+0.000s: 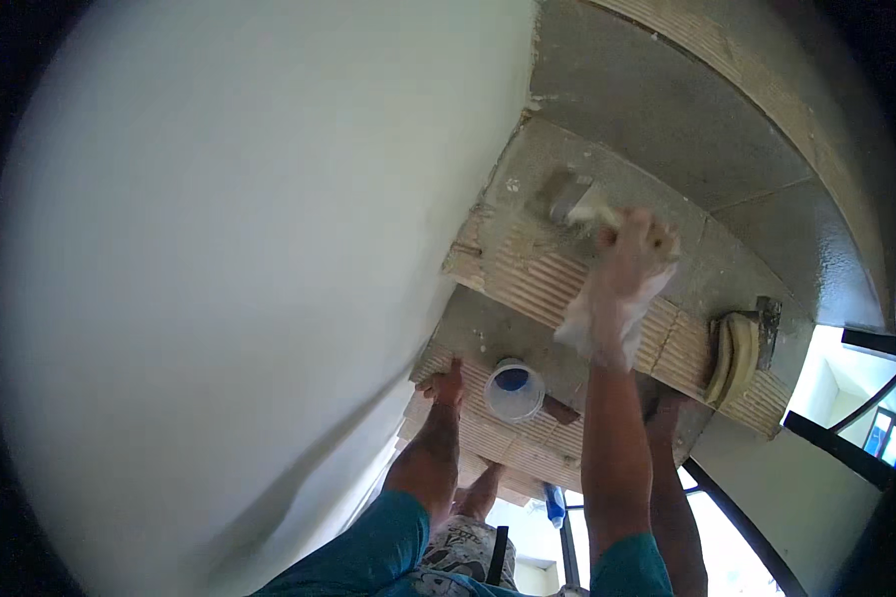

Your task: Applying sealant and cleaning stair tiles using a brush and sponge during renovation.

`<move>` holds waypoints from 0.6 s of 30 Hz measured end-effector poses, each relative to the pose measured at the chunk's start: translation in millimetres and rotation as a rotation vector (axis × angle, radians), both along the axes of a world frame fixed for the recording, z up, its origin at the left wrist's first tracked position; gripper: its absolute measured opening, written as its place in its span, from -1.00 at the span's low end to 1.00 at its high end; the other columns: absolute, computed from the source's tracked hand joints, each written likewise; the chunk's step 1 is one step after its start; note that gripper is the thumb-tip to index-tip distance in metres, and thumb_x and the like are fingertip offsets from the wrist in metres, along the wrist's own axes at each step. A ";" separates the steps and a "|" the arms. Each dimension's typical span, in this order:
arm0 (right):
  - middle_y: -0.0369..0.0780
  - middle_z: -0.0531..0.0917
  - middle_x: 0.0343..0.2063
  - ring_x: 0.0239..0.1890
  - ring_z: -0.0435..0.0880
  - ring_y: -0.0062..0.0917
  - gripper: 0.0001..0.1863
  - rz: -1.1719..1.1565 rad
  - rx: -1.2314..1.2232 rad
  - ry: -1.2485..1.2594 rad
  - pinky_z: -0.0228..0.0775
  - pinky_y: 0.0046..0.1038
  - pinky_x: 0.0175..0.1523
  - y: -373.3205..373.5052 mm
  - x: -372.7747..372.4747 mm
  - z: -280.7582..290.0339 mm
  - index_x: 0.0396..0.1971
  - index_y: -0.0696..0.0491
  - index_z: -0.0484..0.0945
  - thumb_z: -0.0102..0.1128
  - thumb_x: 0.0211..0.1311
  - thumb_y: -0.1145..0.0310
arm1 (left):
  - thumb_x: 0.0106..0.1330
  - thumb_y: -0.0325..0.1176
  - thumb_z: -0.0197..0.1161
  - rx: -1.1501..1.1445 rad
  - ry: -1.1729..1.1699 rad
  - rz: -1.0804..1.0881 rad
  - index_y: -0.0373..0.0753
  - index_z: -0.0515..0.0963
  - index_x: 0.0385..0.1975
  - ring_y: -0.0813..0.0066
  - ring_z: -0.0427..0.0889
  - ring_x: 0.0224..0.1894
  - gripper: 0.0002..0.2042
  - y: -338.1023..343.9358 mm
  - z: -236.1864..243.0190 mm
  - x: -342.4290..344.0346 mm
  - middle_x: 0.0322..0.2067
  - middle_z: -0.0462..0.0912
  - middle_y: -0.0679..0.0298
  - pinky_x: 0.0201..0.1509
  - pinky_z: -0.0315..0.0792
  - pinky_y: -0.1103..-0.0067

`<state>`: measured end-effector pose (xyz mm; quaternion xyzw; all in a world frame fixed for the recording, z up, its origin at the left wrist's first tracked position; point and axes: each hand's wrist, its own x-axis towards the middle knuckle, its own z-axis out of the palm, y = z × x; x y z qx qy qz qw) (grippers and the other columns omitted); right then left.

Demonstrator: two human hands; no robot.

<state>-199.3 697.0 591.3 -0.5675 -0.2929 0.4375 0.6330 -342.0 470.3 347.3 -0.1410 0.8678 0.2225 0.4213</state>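
My right hand [629, 249] is closed on a paintbrush with a pale handle. The brush [573, 196] has a metal ferrule and dark bristles, blurred by motion, over the dusty grey tile of a stair step [607, 164]. A white cloth [607, 316] hangs from the same hand, below the palm. Lower down at the left, my left hand [443, 384] rests with fingers apart on a ribbed beige step edge beside the white wall. Between my arms stands a clear plastic tub [516, 406] with something blue inside.
White wall [259, 229] borders the steps on the left. A brown block-like piece [560, 410] lies by the tub. Yellowish curved pads [735, 356] and a dark piece [770, 323] sit at the step's right end. A blue bottle [555, 505] stands lower down. Dark railing bars [747, 527] run at right.
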 end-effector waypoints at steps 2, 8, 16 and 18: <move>-0.26 0.55 -0.40 -0.44 0.50 -0.63 -0.93 0.019 0.082 0.116 0.39 -0.56 -0.46 24.5 -15.1 -28.3 -0.33 0.09 0.43 0.06 0.21 0.44 | -0.17 0.28 0.32 -0.069 0.065 -0.020 -0.55 -0.59 0.16 -0.14 0.01 0.25 0.34 -7.9 -22.2 -4.5 0.24 -0.24 -0.26 0.22 0.17 0.19; -0.16 0.54 -0.36 -0.45 0.53 -0.43 -0.83 0.228 0.118 -0.978 0.40 -0.54 -0.45 -56.7 -32.8 -41.2 -0.29 0.07 0.44 0.13 0.07 0.50 | -0.20 0.26 0.35 -0.023 0.047 -0.003 -0.52 -0.64 0.15 -0.09 0.01 0.26 0.37 -6.6 -28.1 -3.8 0.23 -0.23 -0.26 0.24 0.14 0.22; -0.09 0.52 -0.39 -0.40 0.55 -0.26 -0.72 0.200 0.307 -0.942 0.43 -0.44 -0.35 -37.4 -40.6 -70.7 -0.24 0.12 0.42 0.12 -0.04 0.56 | -0.01 -0.06 0.36 0.508 0.078 -0.043 -0.50 -0.55 0.18 -0.05 0.03 0.24 0.17 -60.1 -57.5 -40.5 0.22 -0.18 -0.25 0.26 0.09 0.32; -0.12 0.53 -0.40 -0.40 0.56 -0.36 -0.72 0.174 0.191 -0.316 0.42 -0.49 -0.36 -26.9 -50.4 -78.4 -0.22 0.13 0.41 0.13 0.00 0.56 | 0.01 -0.28 0.38 0.756 0.030 -0.252 -0.43 -0.51 0.21 -0.04 -0.09 0.27 0.10 -86.5 -62.3 -24.4 0.21 -0.21 -0.26 0.34 -0.15 0.27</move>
